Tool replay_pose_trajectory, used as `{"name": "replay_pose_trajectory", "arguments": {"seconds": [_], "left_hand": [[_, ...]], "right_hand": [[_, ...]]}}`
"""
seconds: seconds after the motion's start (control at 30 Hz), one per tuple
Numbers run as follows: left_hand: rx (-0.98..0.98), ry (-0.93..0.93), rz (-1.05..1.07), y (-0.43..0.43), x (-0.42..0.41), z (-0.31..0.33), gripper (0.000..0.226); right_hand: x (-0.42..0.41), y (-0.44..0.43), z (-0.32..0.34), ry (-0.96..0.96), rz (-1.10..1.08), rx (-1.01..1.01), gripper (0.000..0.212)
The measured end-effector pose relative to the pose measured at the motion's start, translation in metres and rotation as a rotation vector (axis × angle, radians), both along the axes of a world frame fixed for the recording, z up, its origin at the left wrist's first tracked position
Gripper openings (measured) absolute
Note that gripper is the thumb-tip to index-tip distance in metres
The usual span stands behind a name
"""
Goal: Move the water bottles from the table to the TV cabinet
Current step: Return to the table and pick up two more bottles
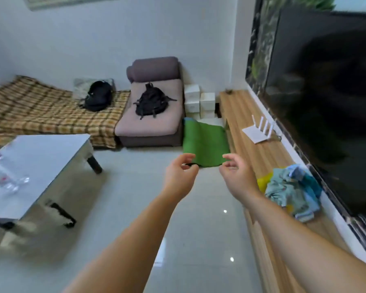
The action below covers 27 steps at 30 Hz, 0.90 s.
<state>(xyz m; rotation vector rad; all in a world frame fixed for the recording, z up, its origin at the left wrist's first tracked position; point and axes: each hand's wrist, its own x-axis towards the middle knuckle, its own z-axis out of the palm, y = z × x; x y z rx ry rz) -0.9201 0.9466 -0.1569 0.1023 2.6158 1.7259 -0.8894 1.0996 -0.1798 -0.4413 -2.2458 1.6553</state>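
Water bottles (2, 176), clear & blurred, on bench (51, 149) at its left edge, far left of view. Left grip (181, 176) and right grip (236, 176) empty, fingers loosely curled, mid-air over floor betw. bench & TV cabinet (251, 123). No bottle seen on cabinet, only router (257, 132), clothes pile (292, 191). Prob. fetch step. Next: turn left, reach to bench, wrap a bottle's body.

Home living room, sofa (150, 115) with backpack (151, 101), low table (51, 153), wall television (325, 85), wooden TV cabinet (251, 132)
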Motion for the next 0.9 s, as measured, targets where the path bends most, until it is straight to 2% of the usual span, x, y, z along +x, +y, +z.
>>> {"name": "replay_pose_trajectory", "arguments": {"seconds": [0.3,0.53,0.73,0.9], "left_hand": [[-0.017,0.01,0.281,-0.211,0.087,-0.005,0.036],[0.012,0.054,0.534,-0.344,0.161,0.002,0.035],[0.015,0.016,0.705,-0.419,0.189,0.001,0.03],[0.004,0.006,0.822,-0.455,0.166,-0.004,0.03]], "right_hand": [[0.04,-0.194,0.02,0.043,0.287,0.099,0.03],[0.063,-0.318,0.03,0.02,0.553,0.128,0.034],[0.061,-0.38,0.023,-0.003,0.704,0.193,0.034],[0.018,-0.403,0.01,-0.027,0.805,0.249,0.033]]}}
